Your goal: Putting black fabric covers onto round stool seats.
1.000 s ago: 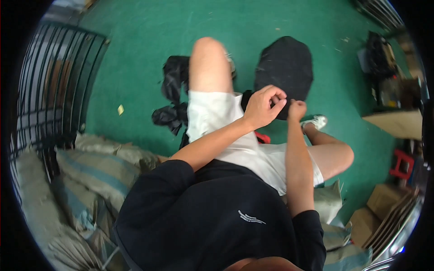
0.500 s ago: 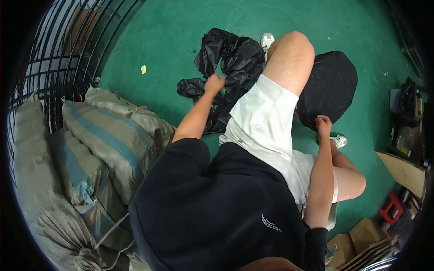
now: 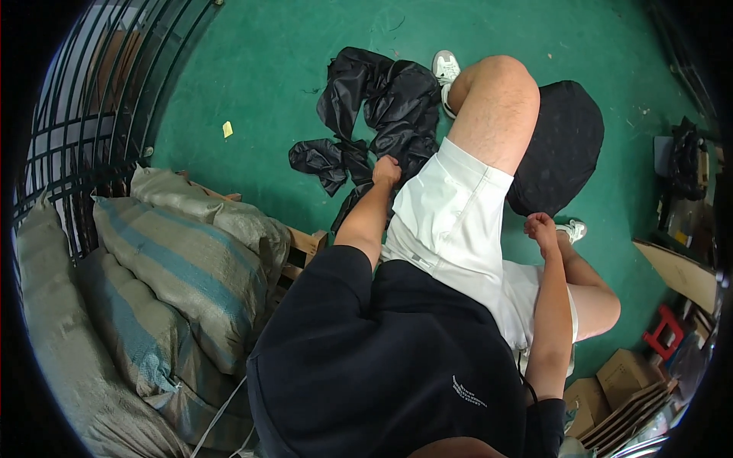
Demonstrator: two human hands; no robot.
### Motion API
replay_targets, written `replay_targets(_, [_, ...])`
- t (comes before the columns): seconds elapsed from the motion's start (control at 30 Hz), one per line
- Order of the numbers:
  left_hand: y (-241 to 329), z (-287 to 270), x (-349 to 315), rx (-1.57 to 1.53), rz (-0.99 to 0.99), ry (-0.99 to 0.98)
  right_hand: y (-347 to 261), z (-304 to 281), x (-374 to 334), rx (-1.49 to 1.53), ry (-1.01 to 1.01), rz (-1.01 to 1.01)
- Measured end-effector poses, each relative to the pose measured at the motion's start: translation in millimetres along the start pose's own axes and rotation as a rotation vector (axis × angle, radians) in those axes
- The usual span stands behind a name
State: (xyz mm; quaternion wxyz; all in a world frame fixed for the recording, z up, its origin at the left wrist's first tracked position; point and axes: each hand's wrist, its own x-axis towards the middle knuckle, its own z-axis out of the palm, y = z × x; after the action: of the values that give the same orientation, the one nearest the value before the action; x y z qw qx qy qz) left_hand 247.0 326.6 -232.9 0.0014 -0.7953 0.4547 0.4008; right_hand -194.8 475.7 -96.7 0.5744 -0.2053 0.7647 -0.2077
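Note:
My left hand [image 3: 387,171] is closed, with its knuckles up, against a crumpled heap of thin, shiny black sheeting [image 3: 410,95] on the floor. What its fingers hold, if anything, is hidden. Beyond my raised knee lies a rounded, matte black fabric bundle [image 3: 563,145]. At its near edge, by my lower leg, my right hand [image 3: 541,232] has its fingers curled together; anything in them is too small to make out.
Stuffed woven sacks [image 3: 179,259] with blue stripes are piled at my left, beside wooden slats [image 3: 308,243] and a dark metal grille [image 3: 99,99]. Cardboard boxes [image 3: 624,372] and a red plastic item [image 3: 663,333] stand at the right. A yellow scrap [image 3: 227,130] lies on the green floor.
My left hand has moved right and nearer to my body, along the black sheeting. My right hand has dropped slightly away from the rounded black bundle. The view has shifted a little.

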Motion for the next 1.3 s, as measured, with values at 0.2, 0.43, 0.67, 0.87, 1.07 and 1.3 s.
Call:
replay_targets(0.2, [38.8,-73.3,7.7,-0.224,0.235,0.284,-39.9,-15.8,-20.6,-0.057,-0.141,-0.165])
replay_targets(0.43, [164.6,-225.5,-69.2,-0.570,0.959,0.423,-81.7,-44.0,-56.8,-0.128,-0.110,-0.398])
replay_targets(0.67, [325.2,-286.2,-217.3,-0.813,1.464,0.349,-113.8,-30.6,-77.8,-0.103,-0.079,-0.649])
replay_targets(0.87, [376.4,-175.5,-357.4,-0.603,1.783,0.054,-126.7,-24.5,-95.1,0.288,-0.205,-0.656])
replay_targets(1.07, [296.3,-32.2,-443.5,-0.177,2.036,-0.764,-86.0,-72.6,-36.2,-0.634,1.034,-1.290])
replay_targets(1.3, [241.4,-14.7,-424.3,0.233,1.865,-1.051,-23.3,-68.4,-140.5,-0.564,0.962,-1.225])
